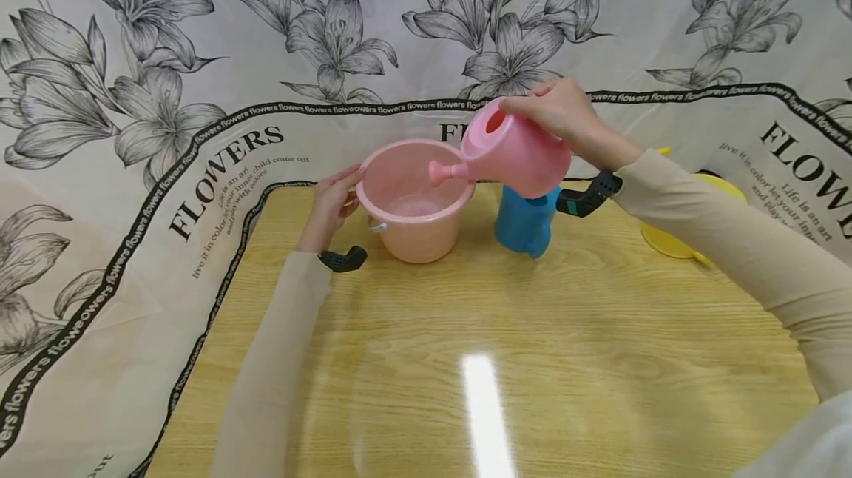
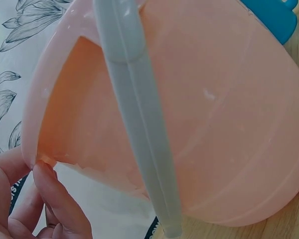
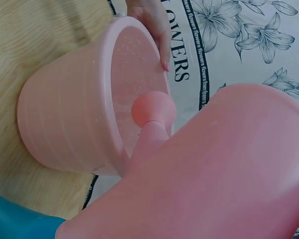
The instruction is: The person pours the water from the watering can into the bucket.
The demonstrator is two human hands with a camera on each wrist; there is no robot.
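A pink bucket stands on the wooden table, its white handle hanging down on the left side. My left hand pinches the bucket's rim at the left, thumb and fingers on the edge in the left wrist view. Up and to the right, my right hand holds a pink watering can in the air. The can is tilted so its spout and round sprinkler head point down over the bucket's opening. Droplets or specks show on the bucket's inner wall; a stream of water cannot be made out.
A blue pitcher-like vessel with a handle stands right of the bucket, partly behind the watering can. Farther right, a yellow object is partly hidden by my right forearm. A flower-printed cloth rises behind the table.
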